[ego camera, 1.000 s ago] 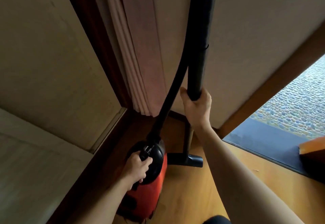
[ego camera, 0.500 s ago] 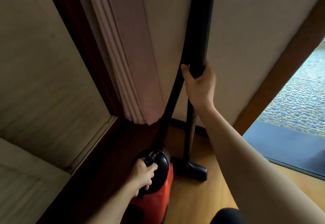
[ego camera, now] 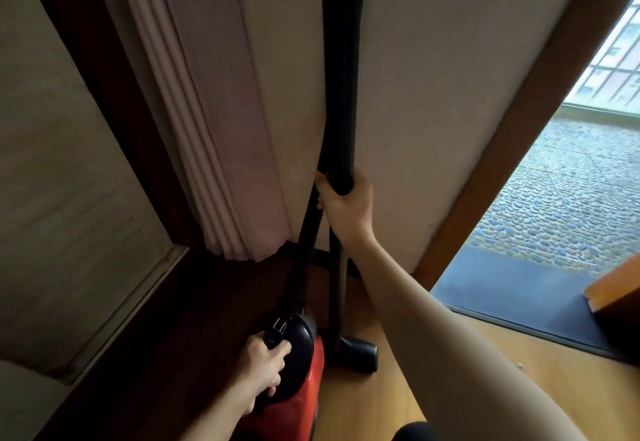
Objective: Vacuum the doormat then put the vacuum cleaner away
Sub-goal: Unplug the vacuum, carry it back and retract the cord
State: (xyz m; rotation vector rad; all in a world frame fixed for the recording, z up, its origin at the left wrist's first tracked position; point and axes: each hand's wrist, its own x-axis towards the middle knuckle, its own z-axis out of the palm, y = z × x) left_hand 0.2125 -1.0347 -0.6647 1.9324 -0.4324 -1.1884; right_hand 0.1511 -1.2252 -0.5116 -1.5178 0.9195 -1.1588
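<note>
1. We're looking down into the corner of the glossy honey-coloured wooden floor. Our red plastic canister vacuum cleaner, with its rounded black front cap, sits right there.
2. Our left hand is curled tight round the small black handle on that cap, knuckles up.
3. Our right hand wraps the smooth black rigid tube, which stands near upright in front of the pale matte wall.
4. Down at the tube's foot, the wedge-shaped black floor nozzle rests flat on the boards, just beside the red body.
5. The ribbed black flexible hose climbs from the cap alongside the tube, passing just beside our right thumb.
6. To the left of the hose hangs a pale pinkish pleated fabric curtain, its folds stacked close and its hem near the floor.
7. At the floor's right edge lies the flat dark grey doormat, well apart from the nozzle. Bumpy pebble-patterned paving spreads beyond it.
</note>
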